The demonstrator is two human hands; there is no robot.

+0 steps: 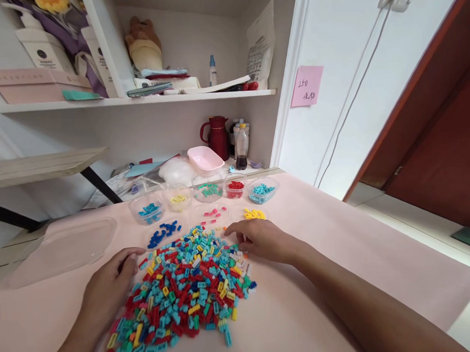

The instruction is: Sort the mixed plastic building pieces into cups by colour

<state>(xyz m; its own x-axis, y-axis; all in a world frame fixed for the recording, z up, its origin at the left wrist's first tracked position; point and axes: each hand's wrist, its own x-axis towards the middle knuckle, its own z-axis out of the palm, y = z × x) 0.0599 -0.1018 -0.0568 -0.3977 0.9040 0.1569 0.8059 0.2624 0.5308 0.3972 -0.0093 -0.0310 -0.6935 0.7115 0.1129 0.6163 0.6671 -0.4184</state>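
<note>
A large heap of small plastic building bricks point(189, 289) in red, turquoise, yellow, green and blue lies on the pink tabletop. My left hand point(111, 280) rests at the heap's left edge, fingers loosely bent, thumb and index finger apart, with no brick visible in it. At the heap's upper right is my right hand point(261, 239), its index finger stretched to the bricks near a small orange one; the other fingers are bent beneath. Just beyond it lie sorted yellow bricks point(254, 214). Pink bricks point(214, 214) and dark blue bricks point(163, 234) lie behind the heap.
Clear tubs hold blue point(150, 212), pale yellow point(178, 200), green point(209, 190), red point(235, 188) and turquoise bricks point(262, 192). A clear lid point(66, 243) lies at left. Behind stand a pink basin point(205, 158), red jug point(218, 138) and bottle point(241, 147) beneath a shelf point(207, 96).
</note>
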